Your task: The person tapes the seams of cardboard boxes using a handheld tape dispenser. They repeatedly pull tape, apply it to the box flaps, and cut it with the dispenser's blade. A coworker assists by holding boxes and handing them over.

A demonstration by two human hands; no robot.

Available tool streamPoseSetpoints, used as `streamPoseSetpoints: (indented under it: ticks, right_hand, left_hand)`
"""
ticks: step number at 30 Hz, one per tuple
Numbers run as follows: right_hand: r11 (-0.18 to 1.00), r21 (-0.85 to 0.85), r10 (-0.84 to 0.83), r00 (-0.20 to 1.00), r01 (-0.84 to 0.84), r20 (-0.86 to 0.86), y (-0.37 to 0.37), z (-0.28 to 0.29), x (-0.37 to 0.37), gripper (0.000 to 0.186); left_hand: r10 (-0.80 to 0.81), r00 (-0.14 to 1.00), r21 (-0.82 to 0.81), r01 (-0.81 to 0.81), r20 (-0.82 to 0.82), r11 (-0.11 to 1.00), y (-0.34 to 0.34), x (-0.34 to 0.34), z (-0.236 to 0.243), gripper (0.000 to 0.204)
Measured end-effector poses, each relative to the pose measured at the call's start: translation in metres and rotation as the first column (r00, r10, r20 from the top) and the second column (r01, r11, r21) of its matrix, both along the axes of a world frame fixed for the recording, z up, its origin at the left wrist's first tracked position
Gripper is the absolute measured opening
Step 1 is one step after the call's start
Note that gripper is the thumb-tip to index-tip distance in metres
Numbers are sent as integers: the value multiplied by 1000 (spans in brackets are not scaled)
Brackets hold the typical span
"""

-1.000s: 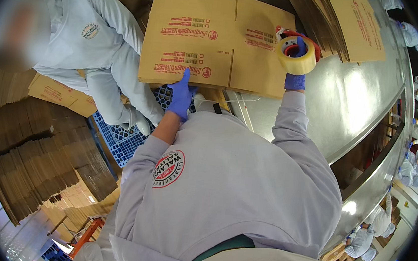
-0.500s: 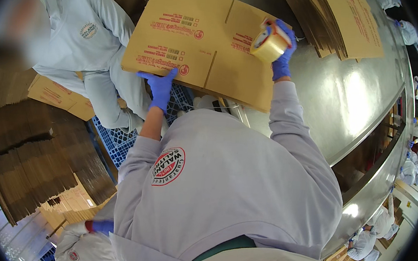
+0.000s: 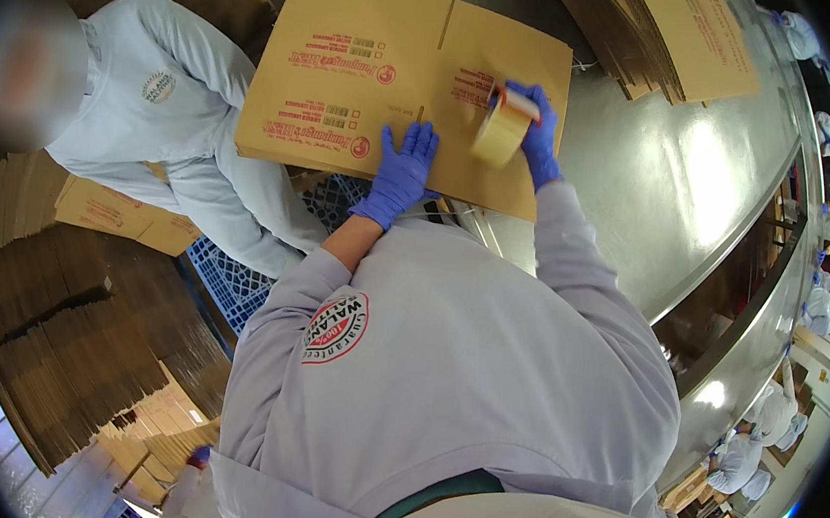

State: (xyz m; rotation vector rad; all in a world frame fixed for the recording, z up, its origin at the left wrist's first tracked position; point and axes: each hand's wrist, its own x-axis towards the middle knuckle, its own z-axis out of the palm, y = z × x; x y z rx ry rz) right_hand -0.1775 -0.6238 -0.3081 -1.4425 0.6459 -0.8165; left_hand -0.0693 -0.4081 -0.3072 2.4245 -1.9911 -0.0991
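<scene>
Your left hand (image 3: 401, 180), in a blue glove, lies flat and unclenched on the near edge of the flat tan cardboard carton (image 3: 402, 83) with red printing, its fingers slightly spread over the top face. Your right hand (image 3: 541, 141), gloved in the same blue, is closed around the red-and-white tape dispenser with a thick roll of yellowish clear tape (image 3: 500, 137). You hold the roll over the right half of the carton; it is blurred, so whether it touches the cardboard you cannot tell. The two hands are apart.

The carton lies in front of you, partly over the shiny stainless-steel table (image 3: 660, 203); its left part reaches toward the co-worker (image 3: 165, 100) in pale clothing. Farther right on the table sits a pile of flattened tan cartons (image 3: 695, 46). To your left, a blue plastic grid pallet (image 3: 233, 277) shows beside a tall stack of brown cardboard (image 3: 78, 336).
</scene>
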Motion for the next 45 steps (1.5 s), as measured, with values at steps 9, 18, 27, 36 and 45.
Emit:
streamPoseSetpoints:
  ticks: [9,18,27,36,45]
  right_hand:
    - [992,-111,-95,929,59,-357,-10,-22,-11,18]
    - [765,634,-204,977,118,64,-8,-38,-25,34]
    - [991,63,-114,987,122,-111,-31,-67,-120,24]
    - [946,323,-125,895,-22,428,-52,-23,-147,20]
    - [750,193,320,602,-633,731,23,172,-72,45]
  left_hand:
    - [-41,999,2,40,25,999,-2,1,-4,94]
    - [10,1000,51,-10,4,999,-16,-1,-2,101]
    - [632,775,24,-631,-10,775,71,121,65,128]
    - [466,798,-219,-568,-382,794,145,102,-20,75]
    - [101,912,-777,-394,-399,490,174,62,139,50]
